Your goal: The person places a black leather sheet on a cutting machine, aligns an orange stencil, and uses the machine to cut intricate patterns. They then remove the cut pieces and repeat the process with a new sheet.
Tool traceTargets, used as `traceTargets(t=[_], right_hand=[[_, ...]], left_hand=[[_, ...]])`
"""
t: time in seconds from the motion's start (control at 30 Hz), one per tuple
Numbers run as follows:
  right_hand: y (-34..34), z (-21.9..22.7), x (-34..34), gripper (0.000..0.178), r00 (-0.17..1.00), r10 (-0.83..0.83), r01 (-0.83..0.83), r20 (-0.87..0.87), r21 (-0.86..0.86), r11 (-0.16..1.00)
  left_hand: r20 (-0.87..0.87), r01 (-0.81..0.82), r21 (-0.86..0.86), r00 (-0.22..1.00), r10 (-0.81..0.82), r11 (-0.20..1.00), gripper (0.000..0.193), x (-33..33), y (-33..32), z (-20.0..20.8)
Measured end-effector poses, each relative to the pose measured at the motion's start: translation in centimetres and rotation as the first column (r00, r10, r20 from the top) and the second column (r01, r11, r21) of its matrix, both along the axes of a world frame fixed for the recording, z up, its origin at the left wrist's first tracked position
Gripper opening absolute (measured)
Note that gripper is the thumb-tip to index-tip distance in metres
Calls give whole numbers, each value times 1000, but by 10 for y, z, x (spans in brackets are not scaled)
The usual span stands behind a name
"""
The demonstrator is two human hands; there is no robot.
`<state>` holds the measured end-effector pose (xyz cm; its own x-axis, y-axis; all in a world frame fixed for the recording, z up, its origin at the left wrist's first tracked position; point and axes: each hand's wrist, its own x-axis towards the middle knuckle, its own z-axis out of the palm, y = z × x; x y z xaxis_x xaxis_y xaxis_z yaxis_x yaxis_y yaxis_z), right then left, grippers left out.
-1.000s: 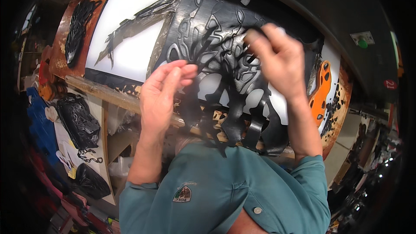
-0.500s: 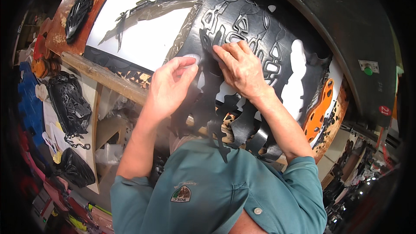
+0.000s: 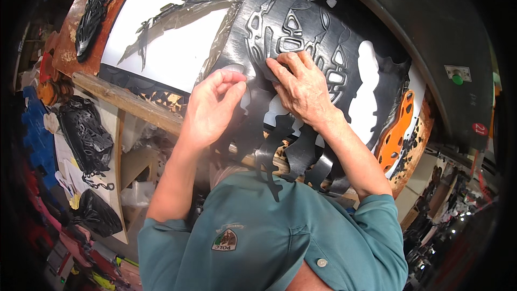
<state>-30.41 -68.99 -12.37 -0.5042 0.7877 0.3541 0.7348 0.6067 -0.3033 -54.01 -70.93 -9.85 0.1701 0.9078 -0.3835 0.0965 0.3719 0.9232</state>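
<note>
A black cut-out sheet (image 3: pixel 237 43) lies across the work surface, with chain-like patterns pressed or cut into it. My right hand (image 3: pixel 307 89) is closed on a dark strip (image 3: pixel 268 48) of this black material, thumb and fingers pinching it near the middle of the sheet. Beside it on the left, my left hand (image 3: pixel 212 108) has its thumb and fingertips drawn together in a pinch at the sheet's left side. What those fingers hold, if anything, I cannot make out. Wavy black strips (image 3: pixel 299 153) hang from the sheet over the front edge toward my shirt.
A wooden rail (image 3: pixel 126 99) runs along the front left. White sheeting (image 3: pixel 167 37) lies at the left, with black scraps on it. An orange perforated template-like piece (image 3: pixel 396 134) lies at the right. A dark machine body with a green button (image 3: pixel 457 79) curves over the right side.
The black strip at my right fingers has shifted slightly and flattened toward the sheet. Both hands stay nearly in place, and the whole view has moved a little.
</note>
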Motion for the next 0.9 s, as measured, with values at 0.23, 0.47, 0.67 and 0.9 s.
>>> traceTargets(t=[0.23,0.47,0.67,0.9], right_hand=[[5,-5,-3,49,997,-5,9,-83,46,999],[5,-6,-3,37,987,2,4,-162,31,1000],[11,-4,0,24,953,-56,38,-299,-66,997],[22,6,19,39,435,-584,12,-686,-644,765]], left_hand=[[360,25,-138,933,27,990,21,-7,19,-19],[621,-65,-85,777,104,994,22,2,24,-57],[645,-96,-159,743,177,983,21,10,24,-55],[-286,-61,719,882,375,693,12,6,6,11]])
